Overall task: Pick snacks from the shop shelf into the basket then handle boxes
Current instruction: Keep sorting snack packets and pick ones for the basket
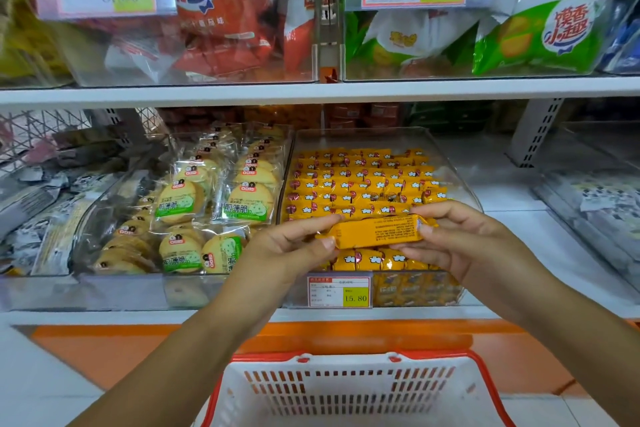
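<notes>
The white lower shelf (512, 199) holds see-through tubs side by side. The cookie tub (121, 289) is full of round cookies (180, 199) in clear packs, and the tub next to it (398, 139) is full of little yellow snacks (360, 180). The top shelf (311, 94) holds tubs with red bags (221, 10) and green bags (533, 38).

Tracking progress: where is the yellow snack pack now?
Centre of the head view, the yellow snack pack is held between the left hand and right hand over the clear bin.
</notes>
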A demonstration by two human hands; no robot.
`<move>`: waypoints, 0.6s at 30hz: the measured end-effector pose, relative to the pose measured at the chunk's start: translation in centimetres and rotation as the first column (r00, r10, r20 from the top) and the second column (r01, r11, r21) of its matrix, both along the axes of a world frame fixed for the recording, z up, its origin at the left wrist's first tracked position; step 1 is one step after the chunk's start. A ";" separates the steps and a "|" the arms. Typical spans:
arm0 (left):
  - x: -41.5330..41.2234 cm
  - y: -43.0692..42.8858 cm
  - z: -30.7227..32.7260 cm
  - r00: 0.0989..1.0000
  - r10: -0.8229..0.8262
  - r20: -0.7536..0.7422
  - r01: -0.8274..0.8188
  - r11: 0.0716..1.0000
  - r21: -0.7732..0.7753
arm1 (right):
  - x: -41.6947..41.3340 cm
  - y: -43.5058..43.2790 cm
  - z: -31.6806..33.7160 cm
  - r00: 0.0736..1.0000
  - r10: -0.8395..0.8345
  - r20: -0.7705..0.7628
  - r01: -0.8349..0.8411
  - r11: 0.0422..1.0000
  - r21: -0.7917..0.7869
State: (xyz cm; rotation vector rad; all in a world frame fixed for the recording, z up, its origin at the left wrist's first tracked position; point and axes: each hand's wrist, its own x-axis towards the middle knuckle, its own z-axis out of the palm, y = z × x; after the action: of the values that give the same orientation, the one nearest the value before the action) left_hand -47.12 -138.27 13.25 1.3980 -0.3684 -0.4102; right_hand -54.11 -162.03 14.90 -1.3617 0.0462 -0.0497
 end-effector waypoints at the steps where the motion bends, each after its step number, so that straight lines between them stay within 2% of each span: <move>1: 0.0 0.2 0.1 0.999 -0.036 0.000 0.036 0.999 -0.007 | -0.2 0.0 0.1 1.000 0.017 -0.003 -0.017 1.000 0.001; 9: -0.3 -0.2 0.2 0.992 0.128 -0.002 -0.128 0.992 -0.022 | -0.5 0.1 -0.4 0.994 -0.089 0.068 0.098 0.985 -0.143; 14: -1.0 -0.8 0.3 0.986 0.149 -0.070 -0.154 0.984 -0.088 | -0.5 0.5 -0.4 0.989 -0.110 0.102 0.121 0.987 -0.107; 18: -1.2 -0.9 0.7 0.979 0.203 -0.005 -0.202 0.973 -0.110 | -0.7 1.0 0.0 0.982 -0.132 0.134 0.146 0.984 -0.098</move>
State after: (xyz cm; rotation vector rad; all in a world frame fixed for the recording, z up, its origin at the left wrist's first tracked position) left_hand -48.29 -139.15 13.96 1.3146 -0.2464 -0.2148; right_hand -54.79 -161.07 14.86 -1.4590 0.0324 -0.2594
